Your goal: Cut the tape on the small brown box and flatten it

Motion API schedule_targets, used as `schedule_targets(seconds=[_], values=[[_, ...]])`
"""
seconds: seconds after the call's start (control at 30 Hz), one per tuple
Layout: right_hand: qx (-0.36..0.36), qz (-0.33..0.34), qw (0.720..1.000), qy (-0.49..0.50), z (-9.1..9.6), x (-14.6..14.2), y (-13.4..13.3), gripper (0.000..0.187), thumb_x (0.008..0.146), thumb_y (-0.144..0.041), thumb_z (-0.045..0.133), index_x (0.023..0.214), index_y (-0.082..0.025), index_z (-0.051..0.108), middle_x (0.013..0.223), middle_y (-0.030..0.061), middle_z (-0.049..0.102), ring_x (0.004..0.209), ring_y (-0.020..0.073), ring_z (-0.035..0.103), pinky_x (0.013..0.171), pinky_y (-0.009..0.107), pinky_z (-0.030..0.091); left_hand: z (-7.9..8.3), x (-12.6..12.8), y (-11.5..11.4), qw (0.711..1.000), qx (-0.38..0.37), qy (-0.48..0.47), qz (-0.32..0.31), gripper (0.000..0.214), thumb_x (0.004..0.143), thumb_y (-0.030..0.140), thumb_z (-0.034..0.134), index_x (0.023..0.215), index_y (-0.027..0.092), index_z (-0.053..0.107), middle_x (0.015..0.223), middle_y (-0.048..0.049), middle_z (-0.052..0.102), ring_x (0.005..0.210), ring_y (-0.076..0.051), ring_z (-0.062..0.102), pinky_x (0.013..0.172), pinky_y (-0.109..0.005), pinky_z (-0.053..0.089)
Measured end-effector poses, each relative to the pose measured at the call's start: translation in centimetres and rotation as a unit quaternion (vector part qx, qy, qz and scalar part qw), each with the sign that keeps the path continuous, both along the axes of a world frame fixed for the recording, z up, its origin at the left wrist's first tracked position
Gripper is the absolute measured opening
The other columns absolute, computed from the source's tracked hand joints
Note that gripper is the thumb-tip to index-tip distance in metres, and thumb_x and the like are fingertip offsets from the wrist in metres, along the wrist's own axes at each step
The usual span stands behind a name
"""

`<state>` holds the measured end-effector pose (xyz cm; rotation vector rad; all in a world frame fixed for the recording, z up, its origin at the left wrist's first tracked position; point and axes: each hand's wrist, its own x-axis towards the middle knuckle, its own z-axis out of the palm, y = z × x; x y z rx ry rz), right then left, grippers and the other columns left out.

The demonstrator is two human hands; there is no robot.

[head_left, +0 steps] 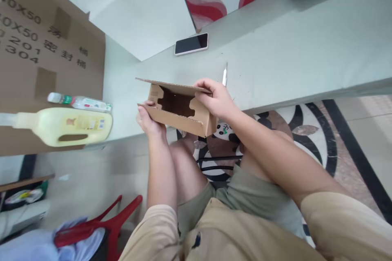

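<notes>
- Brown corrugated cardboard makes the small box [179,108], which we hold in the air between our two hands, just in front of the table [290,57] edge and above our knees.
- Our left hand [147,120] is closed on the box's left end, thumb on the lower flap.
- Our right hand [216,100] is clamped on the right end, fingers curled over the top flap.
- We judge the box light and fairly stiff, but its thin flaps bend easily; better to grip at the folded corners.
- Beyond the right hand lie a knife [224,75] and a phone [191,43]; left of the left hand, a yellow bottle [65,126].
</notes>
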<state>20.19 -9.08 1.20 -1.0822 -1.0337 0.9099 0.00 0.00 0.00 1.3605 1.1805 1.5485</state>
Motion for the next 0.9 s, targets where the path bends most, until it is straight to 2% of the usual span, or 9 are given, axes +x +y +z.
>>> schedule_targets(seconds=[0.13,0.3,0.43,0.6,0.9], values=[[0.005,0.004,1.0,0.003,-0.3,0.1,0.1,0.016,0.078,-0.03,0.055,0.087,-0.019,0.063,0.087,0.0027,0.069,0.083,0.0176,0.061,0.082,0.036,0.047,0.2,-0.2,-1.0,0.999,-0.032,-0.02,-0.005,0.063,0.075,0.083,0.059,0.068,0.021,0.049,0.071,-0.0008,0.05,0.066,-0.013,0.054,0.064,-0.027,0.045],[-0.039,-0.001,0.999,-0.01,-0.7,0.2,-0.9,0.023,0.081,-0.037,0.055,0.089,-0.018,0.066,0.089,0.0029,0.069,0.087,0.0191,0.062,0.083,0.036,0.048,-0.2,-0.2,-1.6,0.999,-0.009,-0.042,-0.009,0.063,0.073,0.083,0.061,0.075,0.02,0.055,0.069,0.0003,0.05,0.061,-0.012,0.054,0.059,-0.027,0.044],[-0.044,0.004,0.999,-0.03,-0.7,0.3,-1.5,0.023,0.084,-0.038,0.054,0.09,-0.018,0.066,0.09,0.0025,0.068,0.09,0.0196,0.063,0.086,0.037,0.049,-0.6,-0.4,-1.8,0.999,0.0,-0.031,-0.018,0.064,0.075,0.083,0.059,0.08,0.02,0.059,0.071,0.0001,0.053,0.063,-0.012,0.056,0.061,-0.028,0.046],[-0.025,0.004,0.999,-0.035,-1.1,0.2,-0.8,0.02,0.086,-0.035,0.053,0.089,-0.02,0.065,0.09,0.0015,0.068,0.091,0.0202,0.064,0.086,0.037,0.05,-0.6,-0.4,-2.0,0.999,0.002,-0.035,-0.02,0.062,0.077,0.081,0.059,0.08,0.019,0.06,0.072,-0.0001,0.054,0.062,-0.012,0.057,0.06,-0.027,0.047],[-0.015,0.0,1.0,0.012,-2.1,0.4,0.1,0.022,0.083,-0.038,0.055,0.089,-0.02,0.067,0.09,0.0022,0.068,0.088,0.0205,0.063,0.083,0.039,0.05,-0.3,-0.4,-1.6,0.997,-0.015,-0.06,-0.038,0.057,0.075,0.074,0.067,0.079,0.017,0.063,0.07,-0.0003,0.057,0.06,-0.012,0.058,0.058,-0.026,0.047]])
